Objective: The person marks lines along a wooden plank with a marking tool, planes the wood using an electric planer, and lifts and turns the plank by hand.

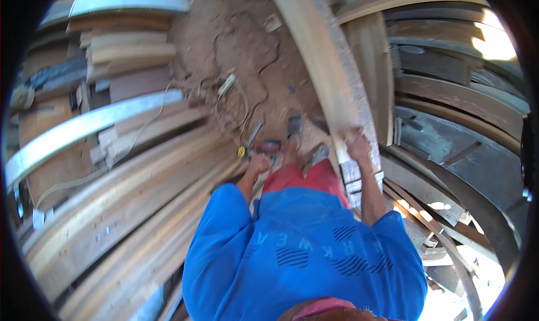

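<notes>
A long pale wooden plank runs from the far edge down to my right side, its right edge rough and whitish. My right hand is closed over the near part of this plank. A blurred brownish patch shows at its fingers, and I cannot make out what they hold. My left hand is curled into a loose fist in front of my left thigh, with nothing visible in it. Just beyond it, a red and black tool lies on the ground beside a small yellow round object.
Stacked boards fill the left side, with shorter wood pieces farther off. A white power strip and loose cables lie on the dirt floor. More planks and dark panels crowd the right. My feet stand between them.
</notes>
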Motion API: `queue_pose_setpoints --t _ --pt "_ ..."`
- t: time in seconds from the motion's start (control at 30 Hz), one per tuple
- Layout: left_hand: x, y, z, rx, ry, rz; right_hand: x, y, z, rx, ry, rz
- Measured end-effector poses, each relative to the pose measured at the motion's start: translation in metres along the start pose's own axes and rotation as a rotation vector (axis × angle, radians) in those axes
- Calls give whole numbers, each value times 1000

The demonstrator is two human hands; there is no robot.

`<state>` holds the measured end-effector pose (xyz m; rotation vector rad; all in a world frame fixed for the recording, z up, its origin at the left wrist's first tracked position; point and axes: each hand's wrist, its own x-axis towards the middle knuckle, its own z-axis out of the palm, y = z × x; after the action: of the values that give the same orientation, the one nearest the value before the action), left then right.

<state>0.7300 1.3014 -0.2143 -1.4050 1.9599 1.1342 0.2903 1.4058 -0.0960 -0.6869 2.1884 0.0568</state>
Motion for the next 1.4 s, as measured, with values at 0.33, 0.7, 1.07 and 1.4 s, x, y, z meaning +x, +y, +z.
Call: queue_pose_setpoints --t 0.33,0.7,1.07,1.4 --pt "-132 11 126 -507 23 -343 10 -21 -15 -236 -5 -117" --pt "-73 -59 207 -199 148 -233 29 -23 -9 -325 -3 -167" --pt "101 -108 114 230 70 -110 49 -21 28 -172 614 -253" --pt "230 -163 188 548 -106 -106 47 -33 28 -150 700 -296"
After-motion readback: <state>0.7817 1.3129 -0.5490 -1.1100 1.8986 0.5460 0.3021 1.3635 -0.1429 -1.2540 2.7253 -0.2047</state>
